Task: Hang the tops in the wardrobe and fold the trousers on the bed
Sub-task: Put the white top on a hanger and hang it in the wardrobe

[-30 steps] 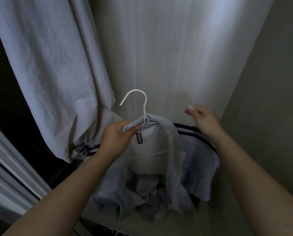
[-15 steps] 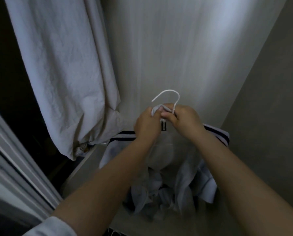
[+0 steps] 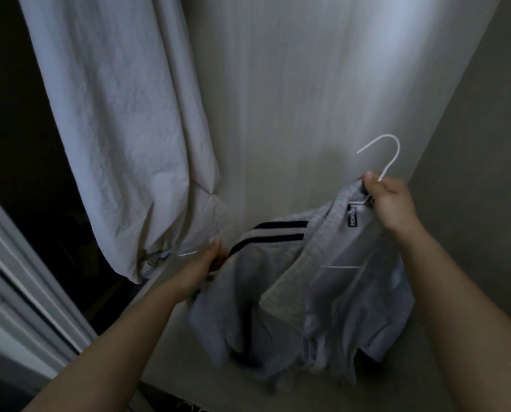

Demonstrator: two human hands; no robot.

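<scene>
A: What does the wardrobe hold, as seen from here?

B: A pale wardrobe back panel rises ahead, lit brighter toward the upper right, and a plain side wall closes in on the right. At the left hangs a long, creased pale garment; beyond its left edge the interior is too dark to read. A light door frame runs diagonally across the lower left.

A: And the top, relative to the hands?

B: The light grey top sits on a white wire hanger. The right hand pinches the hanger's neck together with the collar, thumb and fingers curled round both; the hook stands free above the knuckles, its open end toward the left. A dark label shows just below that grip. The left hand, lower and to the left, holds the shoulder fabric beside two dark stripes, thumb up and fingers curled into the cloth. The body of the top hangs crumpled below, between the forearms.

A: How much room is there?

B: The hook is close to the corner where back panel meets side wall. The top's left shoulder is near the hanging garment's lower hem, not clearly touching. Open panel stretches above both hands.
</scene>
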